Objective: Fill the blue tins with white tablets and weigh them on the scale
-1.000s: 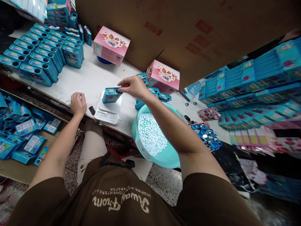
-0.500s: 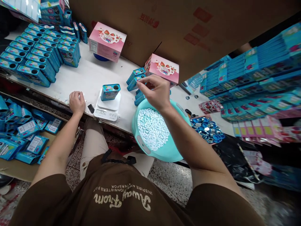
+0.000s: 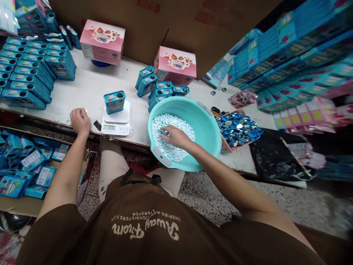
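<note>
My right hand [image 3: 177, 138] reaches into the turquoise basin [image 3: 205, 127], just at the surface of the small white candies [image 3: 171, 152]. Its fingers are stretched and slightly apart, with nothing visible held. At the table edge rests my left hand [image 3: 80, 120], its fingers curled in; whatever they may hold is hidden. Between the hands stands a white digital scale [image 3: 117, 117], its lit display showing a reading too small to read surely. Upright on the scale is a blue tin [image 3: 114, 103] with a round dark opening in its top.
Several blue tins [image 3: 160, 90] stand behind the basin; many more rows [image 3: 30, 79] fill the left. Two pink boxes [image 3: 103, 40] are at the back. A tray of blue caps [image 3: 239, 129] sits right of the basin. A carton of tins [image 3: 33, 158] lies lower left.
My right hand has moved down from above the blue tin side of the table into the basin, and its pinched fingers have spread. The view has shifted. The scale's reading has changed.
</note>
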The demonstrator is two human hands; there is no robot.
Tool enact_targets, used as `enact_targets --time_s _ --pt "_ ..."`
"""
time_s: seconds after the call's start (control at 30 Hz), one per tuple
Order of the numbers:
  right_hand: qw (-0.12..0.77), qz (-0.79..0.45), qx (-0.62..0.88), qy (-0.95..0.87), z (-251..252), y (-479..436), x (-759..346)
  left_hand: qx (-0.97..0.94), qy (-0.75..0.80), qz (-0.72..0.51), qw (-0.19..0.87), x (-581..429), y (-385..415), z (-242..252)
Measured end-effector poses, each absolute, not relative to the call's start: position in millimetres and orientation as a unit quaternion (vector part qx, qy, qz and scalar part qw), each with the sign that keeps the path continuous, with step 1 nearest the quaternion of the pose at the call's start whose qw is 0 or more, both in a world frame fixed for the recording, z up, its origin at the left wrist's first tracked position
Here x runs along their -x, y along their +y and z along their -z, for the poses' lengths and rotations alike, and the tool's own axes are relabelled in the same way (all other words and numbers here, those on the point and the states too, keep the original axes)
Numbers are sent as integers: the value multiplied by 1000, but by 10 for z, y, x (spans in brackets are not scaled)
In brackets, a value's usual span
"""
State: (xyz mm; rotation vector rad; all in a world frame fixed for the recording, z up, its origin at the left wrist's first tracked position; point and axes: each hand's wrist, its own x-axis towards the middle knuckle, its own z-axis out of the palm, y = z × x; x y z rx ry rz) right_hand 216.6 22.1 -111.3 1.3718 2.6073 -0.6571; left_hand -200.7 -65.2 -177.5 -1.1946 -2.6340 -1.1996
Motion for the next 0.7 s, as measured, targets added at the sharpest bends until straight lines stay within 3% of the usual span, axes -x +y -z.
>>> enact_targets --time_s 0.7 --pt "118 244 -425 863 1276 239 -2071 388 -836 387 24 2037 -623 1802"
